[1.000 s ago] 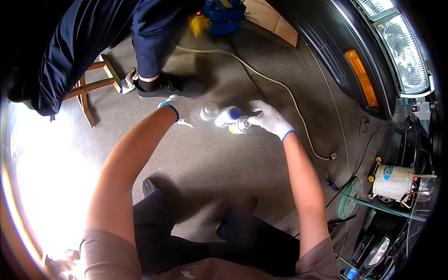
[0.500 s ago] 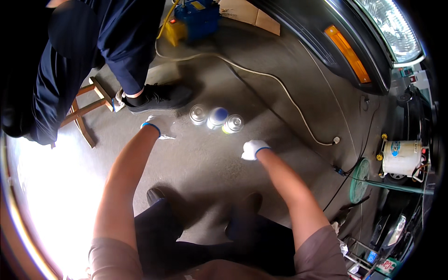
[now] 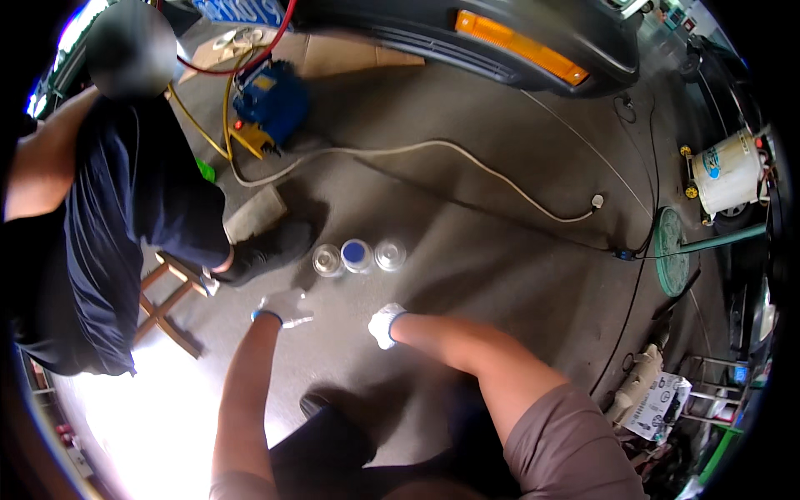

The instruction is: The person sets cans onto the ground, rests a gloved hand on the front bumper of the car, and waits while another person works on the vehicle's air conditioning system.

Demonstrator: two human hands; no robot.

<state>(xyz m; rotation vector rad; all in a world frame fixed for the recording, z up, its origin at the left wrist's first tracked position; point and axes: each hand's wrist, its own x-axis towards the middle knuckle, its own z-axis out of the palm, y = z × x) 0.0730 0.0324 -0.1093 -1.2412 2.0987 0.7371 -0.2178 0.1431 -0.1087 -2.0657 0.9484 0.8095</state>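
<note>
Three spray cans stand in a row on the grey floor, seen from above: a silver-topped can (image 3: 327, 261) at left, a blue-capped can (image 3: 357, 256) in the middle and another silver-topped can (image 3: 390, 255) at right. My left hand (image 3: 286, 308), in a white glove with a blue cuff, hovers nearer to me than the left can. Its fingers are spread and hold nothing. Below the right can is my right hand (image 3: 385, 325), gloved in white too, with the fingers curled in and nothing visible in them. Neither hand touches a can.
A co-worker's dark-trousered leg (image 3: 142, 183) and shoe (image 3: 271, 250) are at left, beside a wooden stool (image 3: 162, 308). Farther away are a blue machine (image 3: 271, 100), a pale cable (image 3: 442, 143) and a car bumper (image 3: 500, 50). A green round base (image 3: 669, 250) stands at right.
The view has shifted, showing more of the bumper and the co-worker. My right hand has moved left, closer to my left hand. The cans still stand in their row.
</note>
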